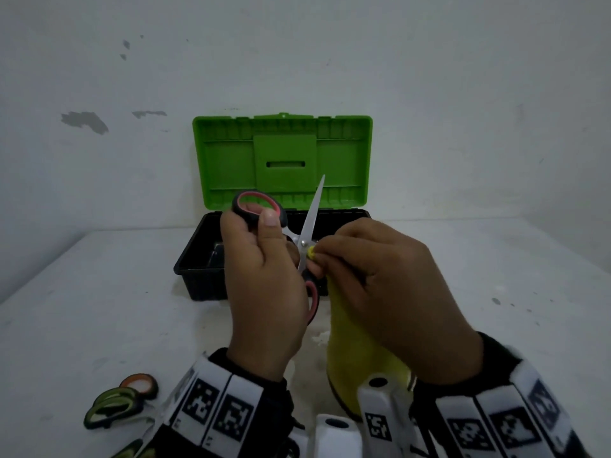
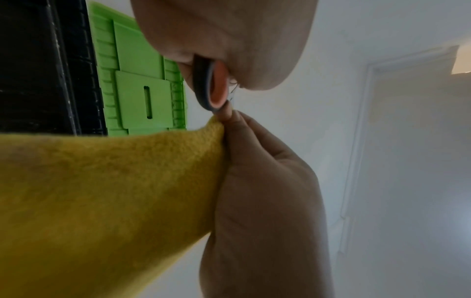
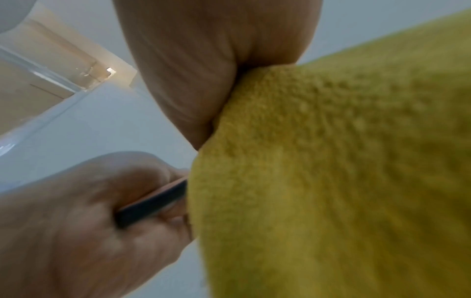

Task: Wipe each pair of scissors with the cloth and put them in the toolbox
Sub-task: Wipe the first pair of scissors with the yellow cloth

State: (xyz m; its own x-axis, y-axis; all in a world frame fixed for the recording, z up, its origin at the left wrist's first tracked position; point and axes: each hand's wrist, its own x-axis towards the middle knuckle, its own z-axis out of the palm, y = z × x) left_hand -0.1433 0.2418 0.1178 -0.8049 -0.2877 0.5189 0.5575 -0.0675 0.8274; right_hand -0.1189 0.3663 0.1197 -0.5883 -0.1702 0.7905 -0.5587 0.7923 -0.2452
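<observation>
Against scuffed plaster, left hand point(image 1: 264, 279) grips steel scissors point(image 1: 309, 226) (rubbery loops); right hand point(image 1: 390, 279) pinches fleecy cloth point(image 1: 357, 352).

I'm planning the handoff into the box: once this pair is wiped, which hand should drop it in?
Left, probably. The left hand already grips the red-handled scissors right over the open toolbox. The right hand pinches the yellow cloth at the pivot.
</observation>
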